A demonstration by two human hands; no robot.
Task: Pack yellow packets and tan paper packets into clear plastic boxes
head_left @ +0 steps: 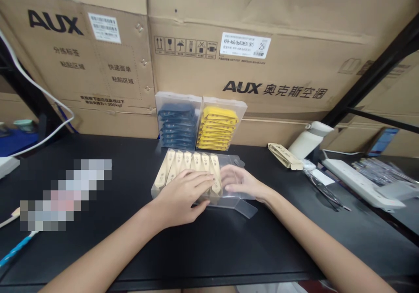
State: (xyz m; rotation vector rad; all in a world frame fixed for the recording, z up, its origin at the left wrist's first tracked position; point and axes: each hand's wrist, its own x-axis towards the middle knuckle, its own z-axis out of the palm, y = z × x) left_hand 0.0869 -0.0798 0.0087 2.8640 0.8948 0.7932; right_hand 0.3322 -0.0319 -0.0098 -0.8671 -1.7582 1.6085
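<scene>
A clear plastic box lies on its side on the black table, with several cream packets standing in a row in its left part. My left hand rests over the front of the box and packets, its fingers spread. Inside the open right part of the box is my right hand, fingers curved beside the rightmost packet; whether it touches that packet is unclear. A clear flap sticks out at the front right. Behind stand two upright clear boxes, one with blue packets, the other with yellow packets.
Large cardboard boxes form the back wall. To the right are a cream packet, a white bottle, cables and a white power strip. A blurred-out object lies left on the table.
</scene>
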